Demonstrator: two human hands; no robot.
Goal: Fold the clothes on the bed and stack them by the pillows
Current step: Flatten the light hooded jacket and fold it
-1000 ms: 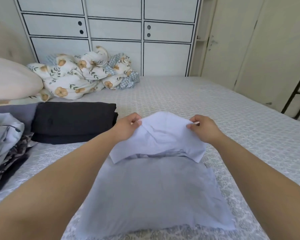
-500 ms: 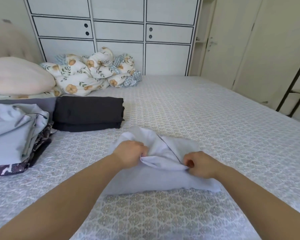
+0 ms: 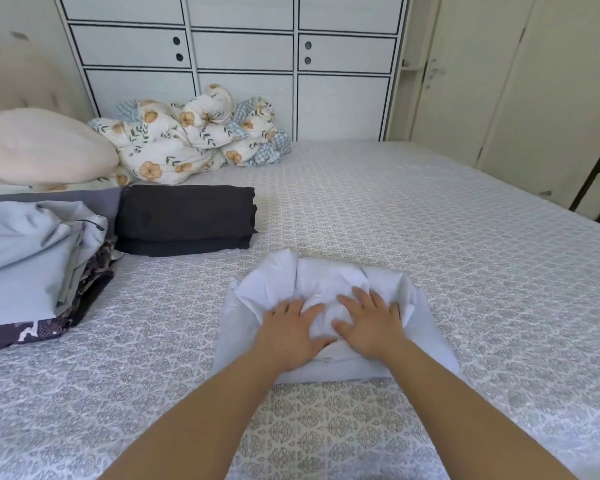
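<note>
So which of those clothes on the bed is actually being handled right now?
The pale blue garment in front, with the left hand and right hand pressing flat on it. The black folded garment and the grey-blue pile lie untouched.

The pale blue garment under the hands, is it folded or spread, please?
Folded: the pale blue garment lies doubled in a compact bundle.

One head-worn wide-angle view looks forward and down, close over the bed (image 3: 430,237), toward the far cabinets (image 3: 243,50).

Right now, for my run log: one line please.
step: pressing fold flat | left hand: open on pale blue garment | right hand: open, same | stacking: pending
</note>
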